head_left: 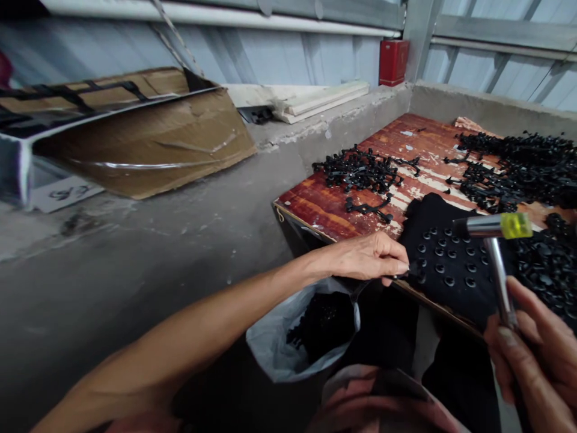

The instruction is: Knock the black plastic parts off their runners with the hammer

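Note:
My right hand [532,349] grips a small hammer [499,276], its metal head and yellow tip raised above the table's front edge. A black cloth pad [444,300] lies below and beyond the hammer, with several rows of round black plastic pieces [449,281] on it. At the pad's left front corner, my left hand [376,255] is closed in a pinch on a thin black piece [401,276]. Most of that piece is hidden by the fingers, and its exact kind cannot be made out.
Heaps of black plastic parts [360,171] cover areas of the worn red-brown tabletop [311,207], with larger heaps [518,168] at right. Below hangs a pale plastic bag [265,343] holding black parts. A cardboard box [180,144] and white boards [327,102] rest on the concrete ledge [202,210].

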Demonstrator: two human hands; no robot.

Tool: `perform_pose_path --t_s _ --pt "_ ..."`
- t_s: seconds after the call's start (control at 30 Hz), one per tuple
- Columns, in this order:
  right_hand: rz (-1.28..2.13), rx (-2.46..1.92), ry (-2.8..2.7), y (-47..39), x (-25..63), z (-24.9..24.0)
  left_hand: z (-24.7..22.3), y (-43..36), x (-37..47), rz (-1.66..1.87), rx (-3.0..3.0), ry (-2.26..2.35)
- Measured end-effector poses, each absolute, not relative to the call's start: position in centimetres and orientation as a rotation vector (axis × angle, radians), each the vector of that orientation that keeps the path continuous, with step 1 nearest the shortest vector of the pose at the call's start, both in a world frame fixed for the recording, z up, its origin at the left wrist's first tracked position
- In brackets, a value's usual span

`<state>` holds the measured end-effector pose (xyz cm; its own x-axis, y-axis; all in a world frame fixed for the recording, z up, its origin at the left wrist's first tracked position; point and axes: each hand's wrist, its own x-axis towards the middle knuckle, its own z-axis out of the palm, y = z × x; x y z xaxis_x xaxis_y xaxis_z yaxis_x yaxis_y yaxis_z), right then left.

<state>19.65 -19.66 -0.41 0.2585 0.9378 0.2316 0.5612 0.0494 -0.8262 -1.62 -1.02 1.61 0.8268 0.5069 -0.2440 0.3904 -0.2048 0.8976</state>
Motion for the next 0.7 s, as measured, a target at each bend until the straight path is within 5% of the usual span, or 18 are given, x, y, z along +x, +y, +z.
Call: perform_pose_path --t_s 0.27,0.7 --pt "0.983 -1.631 -1.123 -16.5 19.4 0.5 1.2 -2.1 -0.6 0.083 1.847 0.538" --pt "0.864 -1.468 -1.136 -15.7 15.4 -1.9 2.5 -4.8 -0.4 0.119 2.152 0.664"
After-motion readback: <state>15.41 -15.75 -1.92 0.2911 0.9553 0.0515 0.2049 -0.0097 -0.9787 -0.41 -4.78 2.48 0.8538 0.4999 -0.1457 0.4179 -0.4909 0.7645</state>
